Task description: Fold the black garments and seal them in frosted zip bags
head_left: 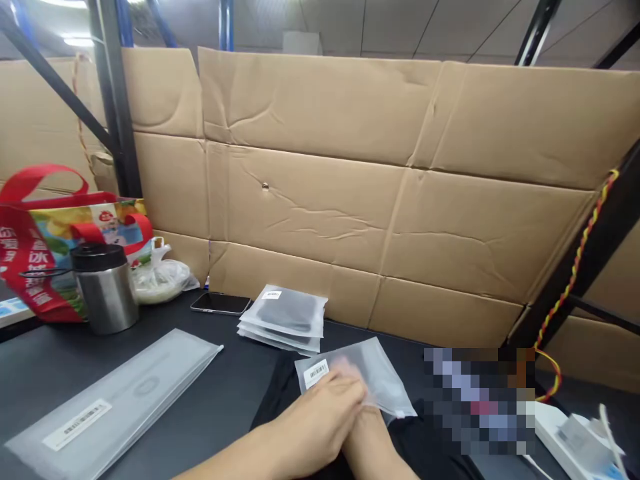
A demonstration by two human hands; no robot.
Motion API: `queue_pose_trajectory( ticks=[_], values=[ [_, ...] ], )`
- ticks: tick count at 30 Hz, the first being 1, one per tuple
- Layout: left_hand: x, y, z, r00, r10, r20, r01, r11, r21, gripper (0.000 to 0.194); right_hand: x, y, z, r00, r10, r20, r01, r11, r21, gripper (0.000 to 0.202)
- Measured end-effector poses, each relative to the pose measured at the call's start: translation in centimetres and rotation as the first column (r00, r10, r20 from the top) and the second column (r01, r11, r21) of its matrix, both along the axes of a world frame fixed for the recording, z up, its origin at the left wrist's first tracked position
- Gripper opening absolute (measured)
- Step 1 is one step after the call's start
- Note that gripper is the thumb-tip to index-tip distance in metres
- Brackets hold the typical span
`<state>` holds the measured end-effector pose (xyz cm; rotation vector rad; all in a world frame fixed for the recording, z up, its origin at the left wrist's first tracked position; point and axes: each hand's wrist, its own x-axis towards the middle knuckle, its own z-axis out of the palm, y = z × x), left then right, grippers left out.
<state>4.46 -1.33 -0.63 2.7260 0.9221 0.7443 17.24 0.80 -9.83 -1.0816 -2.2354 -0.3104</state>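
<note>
Curls fingers of left hand (333,407) over right hand (365,415), right's too blurred to tell, at frosted zip bag (383,377) on black cloth (417,437); has barcode label (316,373) leftward, right edge slanting nearer rightward, long axis partly hidden.

So we've got big creased cardboard sheets (310,200) as a wall behind our dark table (200,393), black metal posts (114,100) either side, and bright strip lights (79,41) under a grey panelled ceiling (390,27).

Both hands (345,400) meet over a frosted bag (383,380) with a barcode label (316,373), above black cloth (280,390) on the dark desk (200,393).
</note>
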Motion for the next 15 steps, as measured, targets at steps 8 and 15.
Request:
queue_pose_trajectory(
  ticks=[8,15],
  values=[
    [-0.6,1.7,-2.4,0.994,0.085,0.073,-0.072,0.983,-0.169,0.029,2.6,-2.9,-1.5,0.984,0.058,0.171,-0.072,0.994,0.077,0.060],
    [-0.9,1.2,-2.4,0.998,0.060,-0.036,-0.062,0.997,-0.054,0.022,2.2,-3.0,0.5,0.983,0.099,0.154,-0.070,0.981,-0.180,0.051]
  ],
)
